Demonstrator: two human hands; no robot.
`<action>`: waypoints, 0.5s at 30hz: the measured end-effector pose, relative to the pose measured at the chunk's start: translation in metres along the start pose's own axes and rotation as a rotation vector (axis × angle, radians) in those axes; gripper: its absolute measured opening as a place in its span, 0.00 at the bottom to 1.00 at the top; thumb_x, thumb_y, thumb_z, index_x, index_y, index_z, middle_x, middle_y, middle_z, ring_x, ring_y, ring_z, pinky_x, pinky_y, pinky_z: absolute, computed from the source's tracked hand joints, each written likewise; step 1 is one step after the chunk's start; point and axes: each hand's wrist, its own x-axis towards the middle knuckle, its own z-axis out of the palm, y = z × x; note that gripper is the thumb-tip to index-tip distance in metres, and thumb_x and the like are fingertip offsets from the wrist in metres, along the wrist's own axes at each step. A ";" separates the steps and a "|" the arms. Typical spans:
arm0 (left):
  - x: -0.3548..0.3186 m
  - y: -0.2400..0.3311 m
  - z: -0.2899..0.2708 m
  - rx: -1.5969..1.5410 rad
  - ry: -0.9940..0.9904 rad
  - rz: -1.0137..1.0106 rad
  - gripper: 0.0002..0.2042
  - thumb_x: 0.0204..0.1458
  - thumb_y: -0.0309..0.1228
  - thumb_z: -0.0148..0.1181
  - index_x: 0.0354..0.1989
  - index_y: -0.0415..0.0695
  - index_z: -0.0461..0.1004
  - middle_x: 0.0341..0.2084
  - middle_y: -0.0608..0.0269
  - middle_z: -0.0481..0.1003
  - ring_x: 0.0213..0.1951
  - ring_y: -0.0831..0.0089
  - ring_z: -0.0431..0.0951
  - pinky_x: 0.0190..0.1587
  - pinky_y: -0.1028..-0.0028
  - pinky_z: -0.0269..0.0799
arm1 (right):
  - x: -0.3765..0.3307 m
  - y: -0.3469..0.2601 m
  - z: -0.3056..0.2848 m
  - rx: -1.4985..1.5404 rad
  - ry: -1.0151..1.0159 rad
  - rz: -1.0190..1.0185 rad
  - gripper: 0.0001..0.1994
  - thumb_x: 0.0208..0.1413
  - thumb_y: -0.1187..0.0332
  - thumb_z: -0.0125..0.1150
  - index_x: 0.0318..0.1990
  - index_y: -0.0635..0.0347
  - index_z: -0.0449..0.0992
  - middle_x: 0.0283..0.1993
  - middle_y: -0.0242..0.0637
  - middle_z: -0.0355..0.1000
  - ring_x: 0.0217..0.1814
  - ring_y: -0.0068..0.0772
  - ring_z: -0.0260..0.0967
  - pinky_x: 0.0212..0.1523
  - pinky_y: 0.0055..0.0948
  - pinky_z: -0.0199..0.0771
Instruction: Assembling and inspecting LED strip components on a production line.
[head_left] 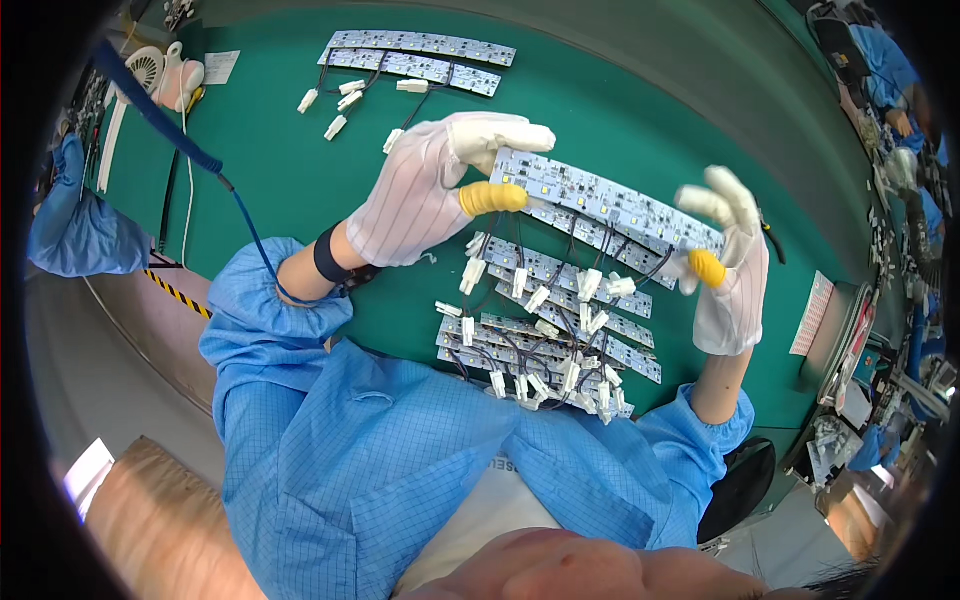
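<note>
My left hand point(420, 185), in a white striped glove with a yellow cover on the thumb, grips the left end of a curved white LED circuit board point(610, 202). At its right end my right hand point(732, 265), gloved the same way, pinches the edge with a yellow-covered thumb while other fingers stand up, slightly blurred. The board is held tilted above the green mat. Just below it shows another board point(600, 238) with dark wires; whether I hold that one too is unclear. Nearer me lies a pile of similar boards point(560, 270) with white plug connectors point(590, 284).
Two more wired boards point(420, 48) lie at the far side of the green mat point(270, 150). A white handheld fan point(180, 78) stands at far left. A blue coiled cord point(165, 115) runs to my left wrist strap point(328, 255). Another person's blue sleeve point(85, 235) shows at left.
</note>
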 end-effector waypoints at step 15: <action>-0.002 -0.003 -0.007 0.024 0.010 -0.035 0.26 0.47 0.41 0.65 0.51 0.35 0.72 0.48 0.52 0.72 0.47 0.69 0.74 0.50 0.72 0.70 | 0.000 0.015 -0.019 -0.002 -0.002 -0.155 0.38 0.48 0.43 0.63 0.56 0.69 0.65 0.25 0.35 0.73 0.26 0.18 0.70 0.25 0.11 0.62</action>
